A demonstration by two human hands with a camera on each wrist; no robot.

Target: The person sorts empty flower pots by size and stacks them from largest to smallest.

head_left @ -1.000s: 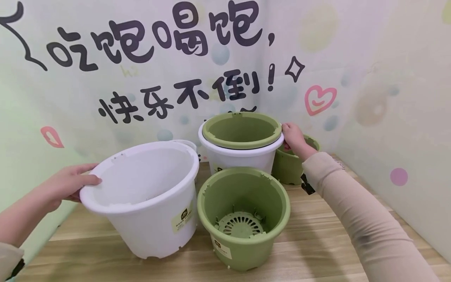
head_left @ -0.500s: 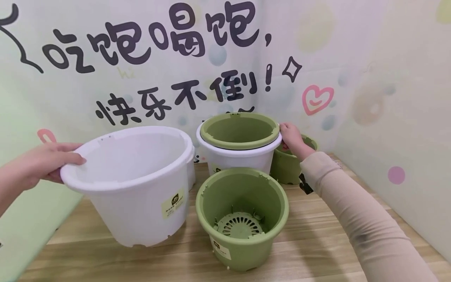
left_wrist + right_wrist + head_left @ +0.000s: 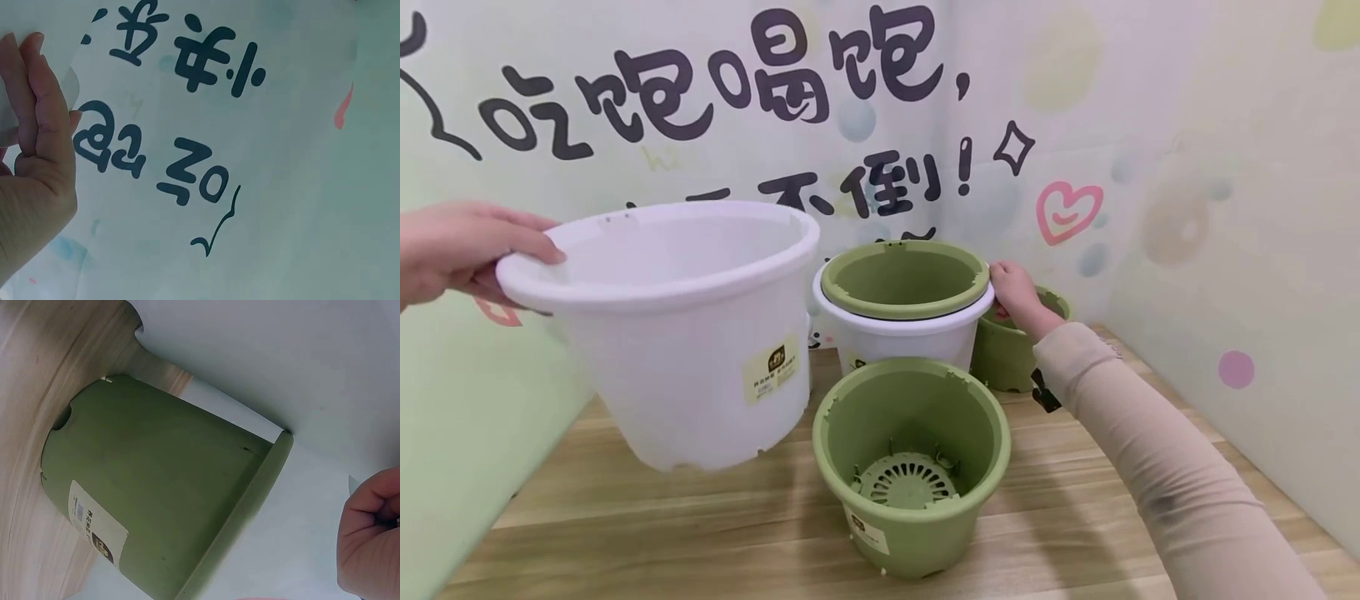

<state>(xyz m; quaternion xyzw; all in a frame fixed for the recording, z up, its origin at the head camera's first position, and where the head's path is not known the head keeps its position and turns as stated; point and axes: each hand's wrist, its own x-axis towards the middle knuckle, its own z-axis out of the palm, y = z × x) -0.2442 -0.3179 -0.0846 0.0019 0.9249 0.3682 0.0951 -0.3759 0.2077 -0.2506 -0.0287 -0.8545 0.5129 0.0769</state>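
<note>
My left hand (image 3: 467, 250) grips the left rim of a large white plastic flower pot (image 3: 685, 358), thumb over the edge. The pot hangs above the table, slightly tilted, with a small label on its side. At the back, my right hand (image 3: 1017, 292) pinches the right rim of a white pot (image 3: 904, 337) with a green pot (image 3: 906, 279) nested inside. In the right wrist view that hand (image 3: 372, 534) shows curled fingers. The left wrist view shows the left hand (image 3: 40, 137) against the pot's white edge.
A smaller green pot (image 3: 925, 533) with a slotted base stands in front on the wood-grain table (image 3: 647, 533). Another green pot (image 3: 1007, 358) stands behind the right hand, near the wall. Printed wall sheets (image 3: 1210, 208) close in the back and sides.
My left hand has lifted the large white flower pot off the table, upward and a little left. The right hand stays on the rear pot's rim; the view has shifted slightly.
</note>
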